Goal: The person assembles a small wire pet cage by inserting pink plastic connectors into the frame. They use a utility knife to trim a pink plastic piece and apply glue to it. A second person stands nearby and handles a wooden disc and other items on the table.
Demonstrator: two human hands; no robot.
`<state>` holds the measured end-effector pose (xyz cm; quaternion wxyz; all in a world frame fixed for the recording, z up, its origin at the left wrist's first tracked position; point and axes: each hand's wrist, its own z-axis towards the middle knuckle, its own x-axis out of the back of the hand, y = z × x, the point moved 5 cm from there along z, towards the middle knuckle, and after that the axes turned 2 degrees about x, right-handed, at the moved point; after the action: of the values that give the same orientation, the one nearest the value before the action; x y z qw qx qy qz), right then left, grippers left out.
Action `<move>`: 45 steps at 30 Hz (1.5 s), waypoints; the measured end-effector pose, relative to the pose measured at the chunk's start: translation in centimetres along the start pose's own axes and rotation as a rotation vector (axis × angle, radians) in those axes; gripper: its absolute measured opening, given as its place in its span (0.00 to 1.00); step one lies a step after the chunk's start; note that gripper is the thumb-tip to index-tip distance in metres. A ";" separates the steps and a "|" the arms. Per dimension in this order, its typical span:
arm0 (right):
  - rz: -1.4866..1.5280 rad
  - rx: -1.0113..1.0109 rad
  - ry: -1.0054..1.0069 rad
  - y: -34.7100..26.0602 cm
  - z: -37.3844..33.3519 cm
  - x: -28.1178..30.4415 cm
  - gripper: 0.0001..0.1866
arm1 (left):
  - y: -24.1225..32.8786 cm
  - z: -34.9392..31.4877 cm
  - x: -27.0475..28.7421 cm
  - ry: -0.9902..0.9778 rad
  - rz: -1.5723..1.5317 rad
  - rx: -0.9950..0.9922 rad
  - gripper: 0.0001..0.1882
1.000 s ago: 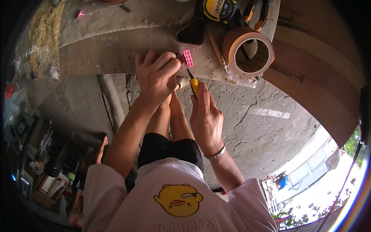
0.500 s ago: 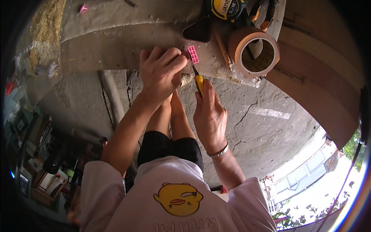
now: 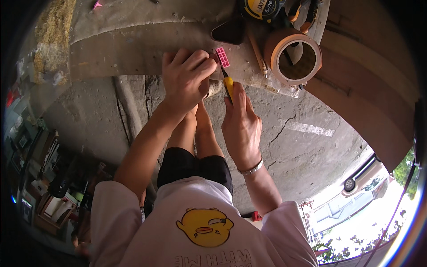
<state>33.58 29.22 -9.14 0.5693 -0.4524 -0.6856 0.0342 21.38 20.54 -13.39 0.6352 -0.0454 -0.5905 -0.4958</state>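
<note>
- Pressing down on the bench, the left hand lies with its fingers curled shut over something at the bench's near edge — what sits beneath them is hidden, though a small pink ridged block shows just beside the fingertips and seems pinned there.
- Gripping a yellow-handled tool, the right hand has its fingers wrapped closed about the handle, the dark tip pointing up at the pink block and touching it or very nearly — the contact is too small to tell.
- Judging from this, the work on the pink block is mid-way: the piece is steadied and the tool is applied, but no finished result shows, so the prying or cutting itself looks still to be done.
- Beyond the pink block, further onto the bench, lie a roll of brown tape, a pencil just beside the roll, a yellow tape measure and a dark triangular piece.
- Close to the pink block only the pencil and the tape roll crowd the tool's side; the left hand itself covers most of the workpiece.
- Below the block are the person's bare legs and a cracked concrete floor.
</note>
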 end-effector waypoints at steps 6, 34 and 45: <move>0.009 0.013 0.002 0.4 -0.2 0.0 0.20 | 0.1 0.0 0.0 -0.011 0.028 0.002 0.12; 0.016 0.053 0.040 0.8 -0.5 0.1 0.19 | 0.1 0.0 -0.2 0.036 0.007 -0.025 0.12; 0.014 0.062 0.014 0.6 -0.4 0.3 0.20 | 0.2 -0.2 0.0 0.026 0.028 0.000 0.12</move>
<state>34.31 29.58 -9.10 0.5876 -0.4396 -0.6770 0.0559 21.61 20.55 -13.38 0.6498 -0.0473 -0.5814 -0.4873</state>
